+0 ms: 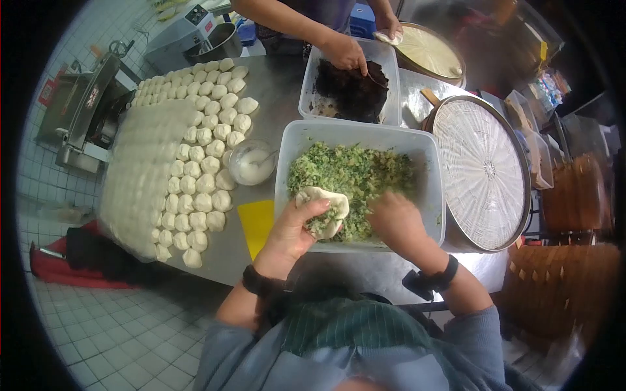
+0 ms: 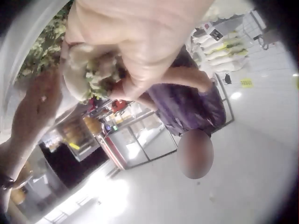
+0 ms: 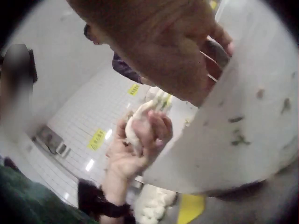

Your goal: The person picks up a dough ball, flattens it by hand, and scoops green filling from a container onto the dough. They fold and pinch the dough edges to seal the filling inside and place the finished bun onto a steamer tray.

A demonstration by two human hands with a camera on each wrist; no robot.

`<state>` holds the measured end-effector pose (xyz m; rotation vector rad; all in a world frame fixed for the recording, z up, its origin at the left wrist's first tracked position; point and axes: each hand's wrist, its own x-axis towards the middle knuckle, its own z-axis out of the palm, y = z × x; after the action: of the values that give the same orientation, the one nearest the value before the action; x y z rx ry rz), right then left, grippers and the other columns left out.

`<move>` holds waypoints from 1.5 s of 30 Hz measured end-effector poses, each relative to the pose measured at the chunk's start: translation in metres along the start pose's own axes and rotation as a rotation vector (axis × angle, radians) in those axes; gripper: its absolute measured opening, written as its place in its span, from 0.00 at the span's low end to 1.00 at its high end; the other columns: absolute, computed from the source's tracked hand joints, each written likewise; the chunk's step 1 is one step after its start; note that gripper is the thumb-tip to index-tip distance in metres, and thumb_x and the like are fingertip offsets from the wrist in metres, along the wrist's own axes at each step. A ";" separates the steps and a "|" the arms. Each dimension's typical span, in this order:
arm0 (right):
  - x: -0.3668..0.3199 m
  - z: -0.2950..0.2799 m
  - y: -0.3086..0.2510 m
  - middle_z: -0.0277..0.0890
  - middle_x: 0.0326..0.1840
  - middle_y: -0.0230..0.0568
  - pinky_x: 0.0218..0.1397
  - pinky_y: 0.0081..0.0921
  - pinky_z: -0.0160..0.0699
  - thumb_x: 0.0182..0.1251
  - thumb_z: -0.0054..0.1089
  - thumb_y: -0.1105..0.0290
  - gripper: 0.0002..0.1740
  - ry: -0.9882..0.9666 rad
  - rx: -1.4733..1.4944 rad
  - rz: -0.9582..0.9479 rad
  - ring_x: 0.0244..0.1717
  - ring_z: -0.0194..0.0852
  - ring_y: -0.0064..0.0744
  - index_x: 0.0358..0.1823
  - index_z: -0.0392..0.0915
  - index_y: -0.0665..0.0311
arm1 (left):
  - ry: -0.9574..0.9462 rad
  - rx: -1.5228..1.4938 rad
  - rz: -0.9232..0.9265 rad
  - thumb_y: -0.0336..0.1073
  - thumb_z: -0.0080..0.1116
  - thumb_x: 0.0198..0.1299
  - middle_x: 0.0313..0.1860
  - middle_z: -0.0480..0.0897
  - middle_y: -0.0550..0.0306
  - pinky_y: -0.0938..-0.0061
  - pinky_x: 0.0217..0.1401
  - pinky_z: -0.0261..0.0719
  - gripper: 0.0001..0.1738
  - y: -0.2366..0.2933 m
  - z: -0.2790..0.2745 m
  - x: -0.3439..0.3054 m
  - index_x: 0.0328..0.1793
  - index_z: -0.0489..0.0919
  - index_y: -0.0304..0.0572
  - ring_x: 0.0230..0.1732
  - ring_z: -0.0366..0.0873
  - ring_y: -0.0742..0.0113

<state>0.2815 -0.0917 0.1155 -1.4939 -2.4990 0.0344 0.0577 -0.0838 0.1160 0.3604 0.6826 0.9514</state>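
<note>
My left hand [image 1: 293, 228] cups a round dough wrapper [image 1: 336, 201], its thumb on the rim; chopped green filling lies in the wrapper. Both are over the near edge of a clear plastic tub [image 1: 424, 140] of green vegetable filling [image 1: 352, 166]. In the left wrist view, filling [image 2: 96, 86] shows between the dough and the fingers. My right hand [image 1: 398, 221], blurred, is over the tub's near right part with curled fingers. The right wrist view shows them around a slim grey tool [image 3: 217, 52], mostly hidden by the hand.
Rows of dough buns [image 1: 202, 166] cover the table's left side, some under plastic sheeting [image 1: 134, 169]. Beside the tub are a bowl [image 1: 251, 163] and a yellow sheet [image 1: 255, 225]. Across, another person's hand [image 1: 342, 51] works in a dark-filling tub [image 1: 391, 65]. Right stands a round steamer tray [image 1: 482, 169].
</note>
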 end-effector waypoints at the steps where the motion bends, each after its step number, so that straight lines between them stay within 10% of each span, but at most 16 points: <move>1: 0.004 -0.010 -0.004 0.77 0.28 0.45 0.34 0.32 0.78 0.60 0.60 0.65 0.09 0.000 -0.008 0.004 0.31 0.80 0.40 0.34 0.78 0.65 | -0.030 -0.002 -0.011 0.35 0.64 0.57 0.45 0.81 0.53 0.66 0.42 0.85 0.21 0.000 0.005 -0.003 0.56 0.74 0.39 0.47 0.81 0.63; 6: 0.007 -0.048 -0.024 0.80 0.35 0.42 0.37 0.25 0.76 0.64 0.63 0.59 0.18 -0.070 1.108 0.455 0.34 0.78 0.28 0.43 0.82 0.69 | -0.131 0.069 -0.029 0.33 0.63 0.58 0.48 0.80 0.56 0.70 0.47 0.83 0.23 0.002 0.022 -0.016 0.59 0.71 0.38 0.48 0.80 0.66; 31: -0.009 -0.043 -0.037 0.73 0.33 0.34 0.31 0.20 0.71 0.57 0.69 0.71 0.08 0.160 1.002 0.409 0.30 0.71 0.21 0.36 0.82 0.66 | -0.257 0.716 -0.046 0.26 0.53 0.63 0.48 0.76 0.63 0.81 0.52 0.73 0.15 -0.017 0.017 -0.011 0.57 0.72 0.38 0.48 0.74 0.77; 38: -0.011 -0.039 -0.027 0.72 0.32 0.33 0.31 0.21 0.71 0.57 0.69 0.72 0.08 0.092 0.995 0.343 0.29 0.71 0.22 0.38 0.83 0.65 | -0.204 0.128 -0.302 0.30 0.51 0.66 0.52 0.75 0.60 0.81 0.53 0.73 0.21 0.004 0.023 -0.014 0.65 0.68 0.37 0.52 0.74 0.76; 45: -0.005 -0.044 -0.030 0.72 0.33 0.34 0.32 0.22 0.72 0.56 0.69 0.73 0.09 0.137 0.906 0.169 0.29 0.70 0.22 0.39 0.82 0.64 | -0.249 0.681 -0.056 0.29 0.48 0.67 0.53 0.76 0.61 0.78 0.58 0.70 0.19 -0.011 0.017 -0.010 0.64 0.69 0.37 0.54 0.72 0.74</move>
<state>0.2666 -0.1149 0.1616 -1.2142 -1.8063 0.9148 0.0720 -0.0983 0.1260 1.0371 0.7692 0.5829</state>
